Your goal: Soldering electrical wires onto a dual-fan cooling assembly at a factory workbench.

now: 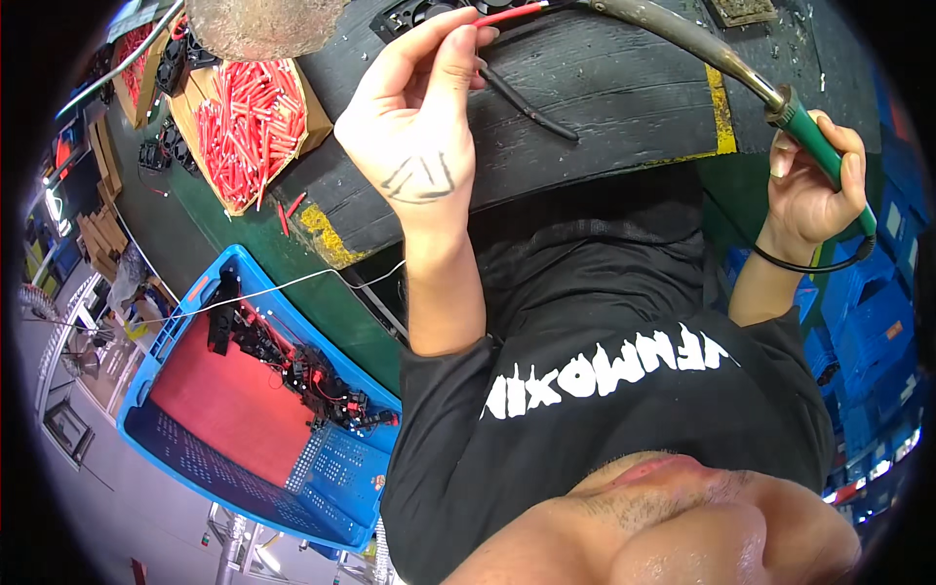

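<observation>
Left hand [424,122] in pinch grip on slim red tube [511,15], right hand [817,190] around tarnished soldering iron [786,107]

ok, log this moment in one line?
left hand: pinching red wire | right hand: holding green-handled soldering iron | cardboard box: red wires

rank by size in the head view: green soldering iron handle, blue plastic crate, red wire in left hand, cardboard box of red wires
Largest to smallest, by visible area:
1. Blue plastic crate
2. Cardboard box
3. Green soldering iron handle, partly covered
4. Red wire, partly covered
</observation>
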A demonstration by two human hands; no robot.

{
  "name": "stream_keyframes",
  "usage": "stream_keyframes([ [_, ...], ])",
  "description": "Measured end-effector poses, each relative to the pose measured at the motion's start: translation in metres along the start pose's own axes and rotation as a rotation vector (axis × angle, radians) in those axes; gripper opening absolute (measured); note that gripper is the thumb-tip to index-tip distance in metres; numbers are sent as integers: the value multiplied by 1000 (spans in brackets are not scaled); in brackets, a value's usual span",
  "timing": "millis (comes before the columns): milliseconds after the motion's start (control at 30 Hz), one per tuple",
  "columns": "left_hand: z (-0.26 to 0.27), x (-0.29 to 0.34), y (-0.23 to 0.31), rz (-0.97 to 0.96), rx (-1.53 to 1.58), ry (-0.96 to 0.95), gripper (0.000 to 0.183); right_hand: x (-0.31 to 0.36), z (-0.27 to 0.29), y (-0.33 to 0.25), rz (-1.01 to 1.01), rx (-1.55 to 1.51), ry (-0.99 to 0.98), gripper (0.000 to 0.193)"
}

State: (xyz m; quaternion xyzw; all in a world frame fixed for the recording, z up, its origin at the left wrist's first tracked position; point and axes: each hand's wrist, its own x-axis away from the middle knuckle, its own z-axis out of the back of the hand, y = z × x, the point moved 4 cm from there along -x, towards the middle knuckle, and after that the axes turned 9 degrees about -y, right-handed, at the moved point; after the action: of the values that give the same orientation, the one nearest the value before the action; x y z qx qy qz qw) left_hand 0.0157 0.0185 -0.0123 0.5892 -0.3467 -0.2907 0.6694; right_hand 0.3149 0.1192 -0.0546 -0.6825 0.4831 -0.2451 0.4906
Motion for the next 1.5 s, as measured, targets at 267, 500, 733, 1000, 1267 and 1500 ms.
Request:
stream_keyframes([
  [267, -8, -1, 8, -155, -229, -20, 12, 0, 2, 1, 13, 24, 18, 43],
  [500, -15, -7, -6, -895, 478, 30, 13, 0, -4, 2, 64, 14, 10, 44],
  [733, -2, 4, -11, -534, -296, 33, 14, -1, -8, -3, 68, 6, 31, 43],
  [1000, 6, 2, -18, -300, 338, -151, 18, -1, -5, -6, 59, 22, 32, 43],
  [1267, 2, 13, -4, -9, 603, -193, 21, 3, -2, -9, 32, 99, 54, 44],
  [1500, 11, 11, -28, -50, 561, -286, 16, 0, -10, -9, 60, 50, 63, 43],
])
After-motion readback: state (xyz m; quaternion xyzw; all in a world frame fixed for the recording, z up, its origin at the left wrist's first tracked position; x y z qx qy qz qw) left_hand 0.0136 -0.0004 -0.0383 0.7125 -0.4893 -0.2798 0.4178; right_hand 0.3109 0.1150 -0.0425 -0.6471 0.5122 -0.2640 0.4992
